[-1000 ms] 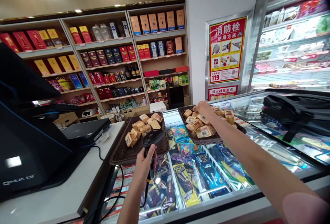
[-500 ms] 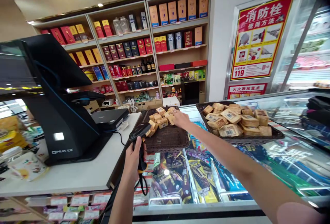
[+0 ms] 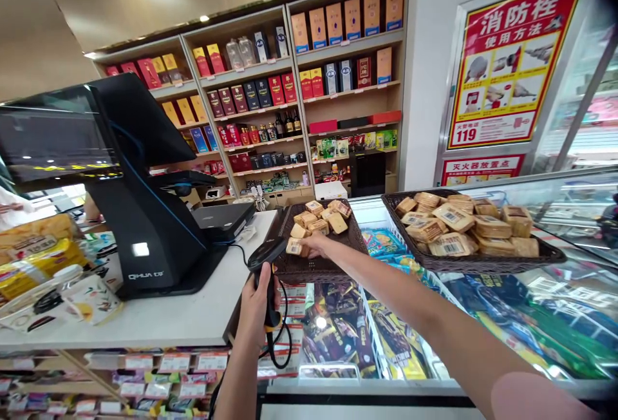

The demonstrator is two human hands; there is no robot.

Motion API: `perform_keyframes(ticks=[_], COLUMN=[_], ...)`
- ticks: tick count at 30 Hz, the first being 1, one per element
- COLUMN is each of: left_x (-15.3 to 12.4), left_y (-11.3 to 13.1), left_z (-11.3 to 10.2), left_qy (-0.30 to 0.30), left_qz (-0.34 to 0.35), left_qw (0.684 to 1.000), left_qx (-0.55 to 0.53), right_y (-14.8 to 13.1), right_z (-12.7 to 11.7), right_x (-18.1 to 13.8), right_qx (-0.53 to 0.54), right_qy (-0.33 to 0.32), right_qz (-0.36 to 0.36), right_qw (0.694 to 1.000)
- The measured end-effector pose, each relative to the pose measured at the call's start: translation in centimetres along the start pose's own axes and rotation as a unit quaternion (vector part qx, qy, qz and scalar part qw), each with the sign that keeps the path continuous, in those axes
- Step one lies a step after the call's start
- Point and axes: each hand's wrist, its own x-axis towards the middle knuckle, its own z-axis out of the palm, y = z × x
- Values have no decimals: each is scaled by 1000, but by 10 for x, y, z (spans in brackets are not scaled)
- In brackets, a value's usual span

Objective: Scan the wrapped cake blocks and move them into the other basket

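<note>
My left hand [image 3: 261,301] is wrapped round the handle of a black barcode scanner [image 3: 268,252], its head tilted toward the small brown woven basket [image 3: 350,249]. Inside that basket lie several tan packets [image 3: 316,217] that look like wrapped biscuits. Reaching in from the right, my right hand [image 3: 317,245] has its fingers closed on one biscuit packet [image 3: 295,247] at the basket's near left part, just beyond the scanner head. A barcode label shows on this packet. My right fingertips are partly hidden behind it.
A larger woven basket [image 3: 545,254] heaped with similar packets stands right, on the glass-topped freezer [image 3: 338,372] of bagged goods. A black checkout terminal [image 3: 159,233] and a black box [image 3: 224,220] sit on the white counter [image 3: 193,317]. The scanner cable [image 3: 284,349] hangs in a loop.
My right hand has moved from the basket's far right side to its near left, onto a packet by the scanner. The view has turned slightly left; my left hand still holds the barcode scanner.
</note>
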Motion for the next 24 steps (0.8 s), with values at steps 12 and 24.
perform_keyframes(ticks=[12,24], left_x=[-28,-38], left_y=[3,-9], left_z=[86,152], left_qy=[-113,-186], left_qz=[35,73], left_qw=[993,978], left_qx=[3,52], right_y=[15,30], right_z=[-132,-215], right_x=[-95,-153], right_qx=[208,310], right_qy=[110,174], right_qz=[-7,-46], right_qw=[972,933])
